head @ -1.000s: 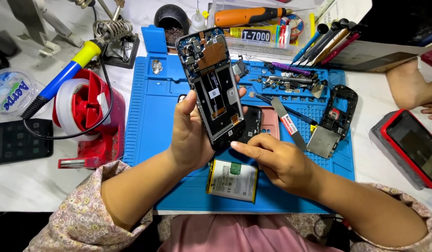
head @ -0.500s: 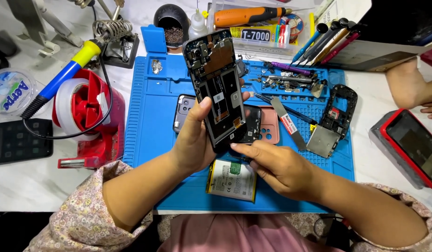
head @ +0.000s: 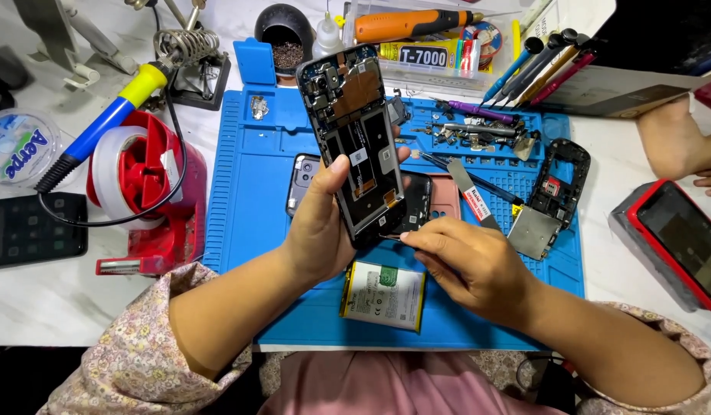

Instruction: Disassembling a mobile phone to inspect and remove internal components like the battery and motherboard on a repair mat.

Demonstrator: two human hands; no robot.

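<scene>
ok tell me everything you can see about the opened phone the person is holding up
The opened phone has its back cover off, showing a dark frame, a copper-coloured shield and small camera modules at the top, and a black, empty-looking bay below with flat cables and a white sticker. It is held tilted above the blue mat, top end pointing away. The left hand grips its lower left side, with fingertips showing past the right edge. The right hand pinches at its bottom right corner.

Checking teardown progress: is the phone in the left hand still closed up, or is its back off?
Open. The phone in the left hand shows bare circuit boards and an empty battery bay; a battery lies on the blue mat.
</scene>
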